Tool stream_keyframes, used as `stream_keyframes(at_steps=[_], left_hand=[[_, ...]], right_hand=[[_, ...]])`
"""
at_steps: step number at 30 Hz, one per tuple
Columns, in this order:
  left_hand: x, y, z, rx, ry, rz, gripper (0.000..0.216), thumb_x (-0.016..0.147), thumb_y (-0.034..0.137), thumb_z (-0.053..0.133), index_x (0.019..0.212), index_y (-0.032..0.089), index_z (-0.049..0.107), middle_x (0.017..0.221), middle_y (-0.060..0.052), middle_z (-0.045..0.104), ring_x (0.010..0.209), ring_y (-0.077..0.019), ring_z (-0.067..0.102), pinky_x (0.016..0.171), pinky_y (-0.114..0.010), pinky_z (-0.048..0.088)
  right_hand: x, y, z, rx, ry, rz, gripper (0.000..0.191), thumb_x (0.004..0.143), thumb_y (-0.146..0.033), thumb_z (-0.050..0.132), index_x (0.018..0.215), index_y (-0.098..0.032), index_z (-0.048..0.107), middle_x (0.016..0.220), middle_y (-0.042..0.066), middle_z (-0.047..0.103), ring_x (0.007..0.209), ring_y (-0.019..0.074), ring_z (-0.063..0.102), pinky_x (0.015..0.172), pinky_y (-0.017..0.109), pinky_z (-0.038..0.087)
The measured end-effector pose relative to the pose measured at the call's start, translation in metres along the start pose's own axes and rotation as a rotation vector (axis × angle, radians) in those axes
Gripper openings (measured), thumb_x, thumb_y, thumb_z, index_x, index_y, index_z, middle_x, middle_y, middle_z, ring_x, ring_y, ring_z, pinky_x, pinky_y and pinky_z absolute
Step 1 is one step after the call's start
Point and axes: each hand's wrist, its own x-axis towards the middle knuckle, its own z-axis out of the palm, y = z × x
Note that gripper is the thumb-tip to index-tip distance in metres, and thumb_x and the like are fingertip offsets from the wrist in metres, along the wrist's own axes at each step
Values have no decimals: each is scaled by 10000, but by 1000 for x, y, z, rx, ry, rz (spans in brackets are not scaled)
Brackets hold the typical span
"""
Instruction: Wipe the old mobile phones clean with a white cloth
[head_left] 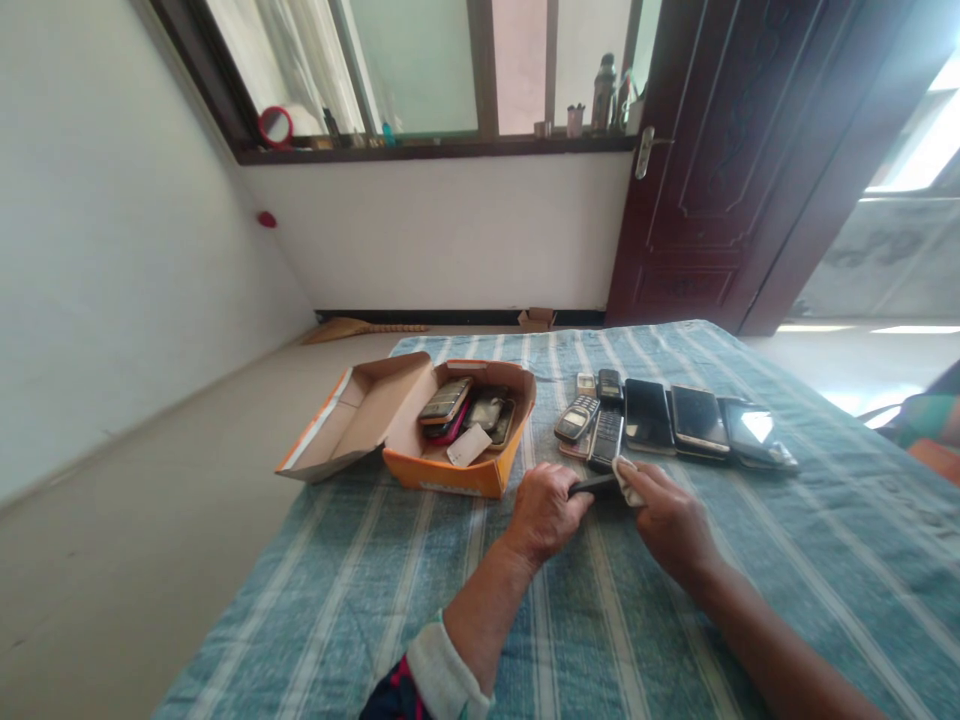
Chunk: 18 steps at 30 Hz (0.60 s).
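Between my hands is a dark mobile phone (pixel 598 484), seen nearly edge-on above the cloth. My left hand (pixel 546 512) is closed around its left end. With my right hand (pixel 670 518) I pinch a white cloth (pixel 628 482) against the phone's right end. Just beyond lie several keypad phones, among them a grey one (pixel 578 418) and a black one (pixel 606 440). To their right sit dark touchscreen phones (pixel 649 416) in a row. Left of my hands stands an open orange box (pixel 444 474) with several phones and a white card-like piece (pixel 469 446) inside.
A striped blue-green cloth (pixel 420 600) covers the surface under everything. The box's lid (pixel 352 415) is folded out to the left. Behind are a white wall (pixel 442 235), a window sill with small items, and a dark red door (pixel 720 150). A broom (pixel 337 329) lies on the floor.
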Motion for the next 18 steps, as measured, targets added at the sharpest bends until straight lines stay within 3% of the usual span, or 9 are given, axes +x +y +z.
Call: stream_keyframes(at_steps=[7, 18], left_hand=[[1, 0, 1, -11, 20, -1, 98, 780, 248, 707, 722, 174, 681, 761, -46, 687, 777, -200, 617, 713, -299, 451], [3, -1, 0, -20, 56, 19, 52, 772, 218, 706, 743, 175, 700, 763, -42, 689, 767, -187, 623, 710, -284, 461]], right_hand=[[-1, 7, 3, 29, -34, 129, 538, 685, -3, 391, 1100, -186, 680, 990, 60, 715, 836, 196, 674, 699, 282, 533], [1, 14, 2, 140, -28, 130, 483, 737, -23, 414, 1088, -203, 693, 930, 56, 710, 819, 177, 658, 712, 264, 528]])
